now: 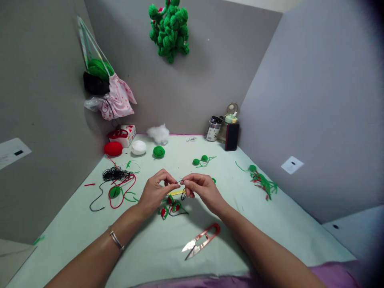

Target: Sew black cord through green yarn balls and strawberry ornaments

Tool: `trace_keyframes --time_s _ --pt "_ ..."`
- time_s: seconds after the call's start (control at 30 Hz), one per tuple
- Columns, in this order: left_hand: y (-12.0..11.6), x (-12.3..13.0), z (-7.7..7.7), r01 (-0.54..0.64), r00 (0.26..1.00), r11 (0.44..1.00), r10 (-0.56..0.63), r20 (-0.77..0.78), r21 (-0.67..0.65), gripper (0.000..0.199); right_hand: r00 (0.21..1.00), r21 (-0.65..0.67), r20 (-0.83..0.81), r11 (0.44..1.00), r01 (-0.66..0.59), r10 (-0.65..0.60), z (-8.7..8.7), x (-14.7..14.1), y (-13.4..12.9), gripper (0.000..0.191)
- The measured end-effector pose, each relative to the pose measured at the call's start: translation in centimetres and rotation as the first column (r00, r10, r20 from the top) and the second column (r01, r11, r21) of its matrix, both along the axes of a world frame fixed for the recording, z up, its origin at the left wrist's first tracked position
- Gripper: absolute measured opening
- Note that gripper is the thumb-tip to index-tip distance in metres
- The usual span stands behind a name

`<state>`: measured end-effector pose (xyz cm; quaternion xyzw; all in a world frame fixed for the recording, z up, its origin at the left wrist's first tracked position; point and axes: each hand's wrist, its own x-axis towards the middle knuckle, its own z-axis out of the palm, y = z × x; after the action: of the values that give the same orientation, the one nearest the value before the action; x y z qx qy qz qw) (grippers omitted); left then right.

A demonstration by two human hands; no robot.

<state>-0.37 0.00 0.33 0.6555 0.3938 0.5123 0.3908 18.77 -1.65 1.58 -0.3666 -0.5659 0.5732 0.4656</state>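
Observation:
Fingertips of my left hand (159, 187) and my right hand (204, 190) nearly meet above the table, each closed in a pinch. A short stretch of black yarn (180, 181) runs between them, and a loop of it hangs below the right fingers. Whether a needle is there too is too small to tell. Under the hands lie small crocheted pieces (174, 206) in green, red and white with a black strand. A yellow strip (177, 193) lies behind them. Closer to me, red-handled thread snips (201, 241) rest with their blades apart.
At left lie tangled black yarn (116, 174), a red yarn ball (113, 148) and a white ball (139, 148). White stuffing (159, 134) and a green ball (159, 151) sit farther back. Green scraps (262, 182) lie right; a phone (232, 137) leans by jars.

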Motion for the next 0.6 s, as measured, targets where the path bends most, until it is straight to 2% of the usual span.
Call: trace_keyframes --time_s 0.27,0.37,0.5,0.6 --pt "0.36 -0.37 -0.05 0.026 0.999 0.997 -0.028 -0.029 -0.068 0.011 0.998 -0.029 -0.048 0.999 0.032 -0.033 0.72 0.30 0.13 0.027" --pt "0.53 -0.52 -0.03 0.041 0.999 0.994 -0.043 -0.025 -0.104 0.014 0.999 -0.036 -0.039 0.999 0.023 -0.024 0.79 0.35 0.10 0.026" --pt "0.76 -0.71 0.08 0.089 0.996 0.973 -0.085 0.027 -0.214 0.020 1.000 -0.044 0.001 0.999 -0.017 0.017 0.81 0.33 0.02 0.028" --pt "0.85 -0.75 0.05 0.095 0.995 0.973 -0.098 0.000 -0.212 0.021 1.000 -0.042 0.009 0.999 -0.026 0.027 0.94 0.32 -0.04 0.028"
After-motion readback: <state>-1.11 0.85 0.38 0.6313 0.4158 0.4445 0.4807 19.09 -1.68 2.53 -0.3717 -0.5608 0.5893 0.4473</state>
